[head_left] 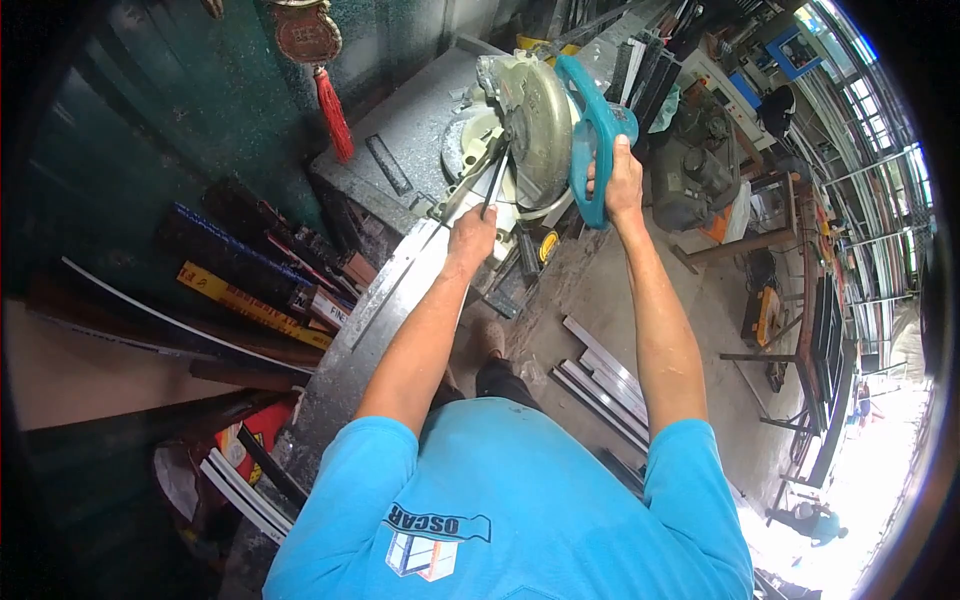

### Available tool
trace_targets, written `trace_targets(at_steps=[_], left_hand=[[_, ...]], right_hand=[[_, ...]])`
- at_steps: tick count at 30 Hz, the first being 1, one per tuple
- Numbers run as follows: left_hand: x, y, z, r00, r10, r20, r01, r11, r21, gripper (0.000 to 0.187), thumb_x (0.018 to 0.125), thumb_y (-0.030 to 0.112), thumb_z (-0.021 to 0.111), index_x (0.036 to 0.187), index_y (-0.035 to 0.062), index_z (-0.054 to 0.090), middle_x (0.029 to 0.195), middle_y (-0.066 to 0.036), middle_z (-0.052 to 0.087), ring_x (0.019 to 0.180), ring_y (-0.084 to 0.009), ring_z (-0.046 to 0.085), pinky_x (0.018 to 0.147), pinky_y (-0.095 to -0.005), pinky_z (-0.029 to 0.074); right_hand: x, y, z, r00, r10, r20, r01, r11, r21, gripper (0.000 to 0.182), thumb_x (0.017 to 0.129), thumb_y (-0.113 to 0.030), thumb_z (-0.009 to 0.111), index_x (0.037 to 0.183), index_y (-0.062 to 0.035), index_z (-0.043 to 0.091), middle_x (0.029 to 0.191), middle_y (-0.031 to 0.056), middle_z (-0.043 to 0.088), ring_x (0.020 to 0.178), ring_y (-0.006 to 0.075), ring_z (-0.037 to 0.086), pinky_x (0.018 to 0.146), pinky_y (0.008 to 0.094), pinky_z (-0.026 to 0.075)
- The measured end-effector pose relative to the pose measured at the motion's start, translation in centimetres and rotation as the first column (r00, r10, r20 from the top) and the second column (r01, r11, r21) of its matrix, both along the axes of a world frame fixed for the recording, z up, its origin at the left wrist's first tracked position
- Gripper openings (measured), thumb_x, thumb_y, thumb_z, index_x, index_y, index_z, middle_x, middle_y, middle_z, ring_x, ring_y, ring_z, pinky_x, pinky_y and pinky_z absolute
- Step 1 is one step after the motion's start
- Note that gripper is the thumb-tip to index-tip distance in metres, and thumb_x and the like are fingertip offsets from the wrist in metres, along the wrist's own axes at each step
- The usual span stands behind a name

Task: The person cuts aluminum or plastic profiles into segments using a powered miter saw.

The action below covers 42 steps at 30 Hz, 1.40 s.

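A mitre saw with a round metal blade guard (540, 130) stands on a dusty grey bench. My right hand (625, 183) is wrapped round the saw's teal handle (597, 115), on the right of the guard. Close to the left of the guard, my left hand (472, 236) is closed round a thin dark strip (492, 190) that points up toward the saw's base (468, 140). The fingertips of that hand are partly hidden. Whether the blade touches the strip cannot be seen.
A dark rectangular metal piece (388, 165) lies on the bench. Long metal profiles (600, 395) lie on the floor at right. A metal-framed table (800, 300) stands beyond. Several boards and a yellow level (250, 305) lean at left. A person (815, 522) is far off, lower right.
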<state>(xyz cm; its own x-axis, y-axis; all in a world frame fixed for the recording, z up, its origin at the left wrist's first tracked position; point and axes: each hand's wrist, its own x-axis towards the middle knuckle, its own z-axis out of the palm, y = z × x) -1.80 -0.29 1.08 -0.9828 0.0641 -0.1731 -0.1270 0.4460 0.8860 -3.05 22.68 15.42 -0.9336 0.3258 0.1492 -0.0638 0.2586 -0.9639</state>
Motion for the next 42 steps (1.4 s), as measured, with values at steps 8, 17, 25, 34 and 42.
trace_targets(at_steps=[8,17,25,34,42], left_hand=[[0.2,0.0,0.7,1.0,-0.002,0.013,0.002,1.0,-0.009,0.045,0.103,0.039,0.049,0.124,0.0047,0.068,0.115,-0.029,0.069,0.115,-0.048,0.062,0.101,-0.0503,0.048],[1.4,-0.8,0.3,0.999,0.008,-0.034,-0.008,1.0,0.0,0.054,0.103,0.046,0.047,0.128,0.0026,0.067,0.112,-0.031,0.069,0.111,-0.0474,0.065,0.099,-0.0492,0.049],[12.4,-5.6,2.2,0.927,0.334,-0.169,-0.167,0.774,0.611,0.05,0.112,0.043,0.036,0.116,-0.0001,0.06,0.093,-0.01,0.064,0.09,-0.0214,0.065,0.084,-0.0383,0.052],[14.6,-5.5,1.9,0.826,0.053,0.561,-0.558,-0.062,0.827,0.051,0.104,0.032,0.062,0.139,-0.0024,0.047,0.141,-0.012,0.052,0.132,-0.0244,0.051,0.115,-0.0375,0.043],[8.3,-3.9,-2.2,0.696,0.118,0.708,-0.695,-0.136,0.706,0.071,0.104,0.039,0.059,0.141,-0.0168,0.035,0.148,-0.034,0.04,0.138,-0.0373,0.048,0.118,-0.0392,0.044]], right_hand=[[-1.5,0.7,2.3,0.998,0.012,0.059,-0.012,1.0,-0.001,0.073,0.104,-0.065,0.035,0.085,0.0006,0.062,0.064,0.0095,0.061,0.05,0.0203,0.061,0.048,0.0359,0.051],[-6.5,0.0,13.8,0.952,0.089,0.293,-0.074,0.995,-0.063,0.078,0.099,-0.07,0.04,0.1,0.0054,0.061,0.074,0.0147,0.063,0.058,0.0255,0.064,0.052,0.0406,0.055],[-6.5,-0.1,14.2,0.962,0.087,0.258,-0.1,0.994,0.039,0.082,0.1,-0.069,0.037,0.11,0.0095,0.061,0.079,0.0168,0.065,0.059,0.0264,0.066,0.054,0.0414,0.057],[-6.8,0.1,14.3,0.959,0.095,0.268,-0.109,0.993,0.037,0.082,0.099,-0.071,0.039,0.109,0.008,0.061,0.079,0.0166,0.065,0.061,0.0255,0.066,0.055,0.0409,0.057],[-7.0,0.4,14.3,0.952,0.111,0.286,-0.119,0.993,0.01,0.081,0.098,-0.073,0.039,0.104,0.0053,0.061,0.076,0.0137,0.064,0.057,0.0237,0.064,0.053,0.04,0.056]])
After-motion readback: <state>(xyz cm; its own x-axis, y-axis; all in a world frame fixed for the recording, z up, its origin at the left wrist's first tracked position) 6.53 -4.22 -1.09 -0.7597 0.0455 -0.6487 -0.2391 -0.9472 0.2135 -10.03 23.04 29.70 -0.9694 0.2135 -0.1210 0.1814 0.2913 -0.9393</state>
